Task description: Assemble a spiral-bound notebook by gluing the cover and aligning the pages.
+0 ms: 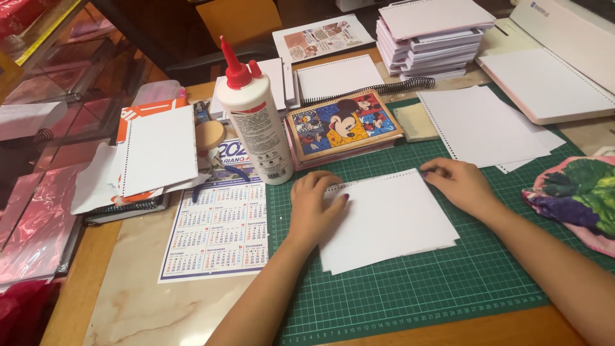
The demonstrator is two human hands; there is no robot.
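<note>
on the green cutting mat [410, 288], a stack of punched white sheets [387, 221] is pinned between both hands, its long axis left-right; left hand [315, 204] and right hand [458, 182] are laid open, flat on its far corners.

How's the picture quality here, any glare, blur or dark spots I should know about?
Head view: warm, even light on the green mat; the paper stack under the left hand and right hand is bright but readable, with soft shadows; the top left corner is dim; the hands look sharp, no motion blur; edges bend slightly.
</note>
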